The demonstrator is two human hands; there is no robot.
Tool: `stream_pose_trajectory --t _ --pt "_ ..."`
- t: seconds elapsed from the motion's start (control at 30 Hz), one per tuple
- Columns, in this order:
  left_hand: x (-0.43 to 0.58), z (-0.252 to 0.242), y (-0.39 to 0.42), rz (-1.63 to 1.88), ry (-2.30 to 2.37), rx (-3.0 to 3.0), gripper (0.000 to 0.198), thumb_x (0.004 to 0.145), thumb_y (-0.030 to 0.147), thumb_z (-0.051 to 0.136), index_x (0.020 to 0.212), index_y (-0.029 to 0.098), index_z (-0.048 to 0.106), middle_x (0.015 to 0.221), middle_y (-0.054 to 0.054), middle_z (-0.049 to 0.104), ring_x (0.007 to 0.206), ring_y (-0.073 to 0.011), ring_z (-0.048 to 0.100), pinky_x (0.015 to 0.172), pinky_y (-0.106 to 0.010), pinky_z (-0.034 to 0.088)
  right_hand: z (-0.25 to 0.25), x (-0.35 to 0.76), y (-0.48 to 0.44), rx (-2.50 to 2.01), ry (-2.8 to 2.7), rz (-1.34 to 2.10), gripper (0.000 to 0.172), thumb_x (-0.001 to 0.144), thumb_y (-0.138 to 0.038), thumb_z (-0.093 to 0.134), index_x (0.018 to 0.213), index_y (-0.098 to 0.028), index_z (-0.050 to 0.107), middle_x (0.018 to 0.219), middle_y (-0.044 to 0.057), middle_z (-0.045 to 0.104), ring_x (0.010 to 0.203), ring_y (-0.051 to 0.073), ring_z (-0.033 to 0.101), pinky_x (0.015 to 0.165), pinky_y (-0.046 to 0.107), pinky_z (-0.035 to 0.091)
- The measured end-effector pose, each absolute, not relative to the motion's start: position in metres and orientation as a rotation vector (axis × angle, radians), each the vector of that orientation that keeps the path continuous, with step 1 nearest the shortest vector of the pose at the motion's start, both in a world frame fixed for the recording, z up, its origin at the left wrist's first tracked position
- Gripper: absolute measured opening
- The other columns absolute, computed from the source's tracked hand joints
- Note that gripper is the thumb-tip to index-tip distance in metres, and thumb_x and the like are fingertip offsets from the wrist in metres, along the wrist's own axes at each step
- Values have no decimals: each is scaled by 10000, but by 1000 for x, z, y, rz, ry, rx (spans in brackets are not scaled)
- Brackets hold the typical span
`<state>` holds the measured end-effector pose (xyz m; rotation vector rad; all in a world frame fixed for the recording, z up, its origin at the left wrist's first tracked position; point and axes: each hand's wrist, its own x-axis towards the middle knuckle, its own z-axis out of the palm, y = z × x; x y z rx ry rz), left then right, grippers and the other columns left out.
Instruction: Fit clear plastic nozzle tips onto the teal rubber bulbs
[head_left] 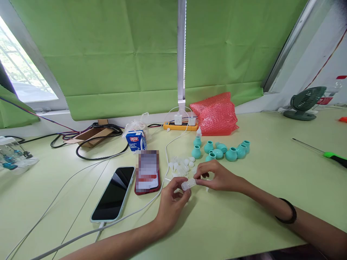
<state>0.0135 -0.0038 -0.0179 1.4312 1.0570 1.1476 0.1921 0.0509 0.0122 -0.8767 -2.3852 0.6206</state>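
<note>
Between my two hands is a small translucent plastic tube (188,185), tilted slightly above the table. The fingers and thumb of my left hand (173,202) grip its left end. At its right end, my right hand (215,175) pinches it with thumb and fingertips; my fingers hide that end. Just behind lies a loose pile of small translucent white plastic pieces (180,166). Farther back, several teal vase-shaped pieces (231,154) stand or lie in a group. A translucent nozzle-like piece (198,132) is on top of one of them.
Left of my hands lie a phone (114,195) with a white cable (130,213) and a red-cased phone (148,171). A blue milk carton (137,141), yellow power strip (170,126) and red bubble-wrap bag (217,115) stand behind. At right are a screwdriver (311,146) and green fan (306,103).
</note>
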Motion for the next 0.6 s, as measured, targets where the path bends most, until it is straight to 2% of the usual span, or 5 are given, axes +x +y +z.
stream_pose_trajectory --t 0.1,0.27,0.6 --pt "14 -18 -4 1148 1040 1424 220 743 237 523 941 143 514 807 -34 532 673 -112 490 562 -221 458 12 188 49 -912 -2062 1030 169 658 -292 632 723 -137 650 672 39 618 611 127 553 547 239 446" --pt "14 -16 -4 1140 1076 1396 243 741 264 533 948 138 520 691 7 506 533 -70 458 504 -195 437 9 185 50 -956 -1664 1406 188 535 -238 719 679 -132 661 629 15 620 539 96 537 531 226 457" --pt "14 -19 -4 1143 1062 1378 251 719 272 551 934 143 550 734 -10 526 579 -84 466 495 -188 446 4 182 51 -916 -1531 1664 158 530 -213 727 655 -139 663 648 10 619 619 98 550 609 218 444"
